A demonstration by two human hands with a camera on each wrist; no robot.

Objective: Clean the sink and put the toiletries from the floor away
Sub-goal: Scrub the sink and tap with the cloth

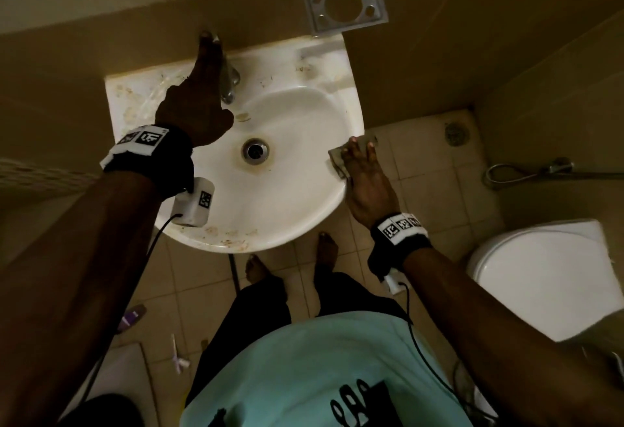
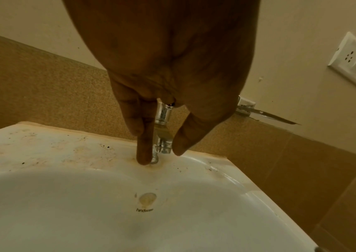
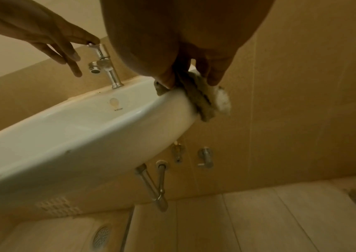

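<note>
The white sink [image 1: 297, 220] [image 2: 43, 153] [image 3: 82, 136] carries brown stains on its ledge and front rim. My left hand [image 1: 204, 55] [image 2: 162, 153] reaches over the chrome tap [image 1: 231, 85] [image 2: 163, 114] [image 3: 107, 68], fingers straight; in the right wrist view one fingertip touches the tap's lever. No water runs. My right hand [image 1: 361, 153] [image 3: 191, 80] presses a grey-brown cloth [image 1: 337, 160] [image 3: 205, 100] onto the sink's right rim, fingers spread flat. On the floor at lower left lie a purple item [image 1: 133, 317] and a thin white item [image 1: 176, 354].
A metal holder [image 1: 344, 4] hangs on the wall above the sink's right corner. A white toilet [image 1: 540, 274] stands to the right, a spray hose [image 1: 526, 170] behind it. My bare feet [image 1: 256, 268] stand under the basin. Pipes [image 3: 159, 187] run below it.
</note>
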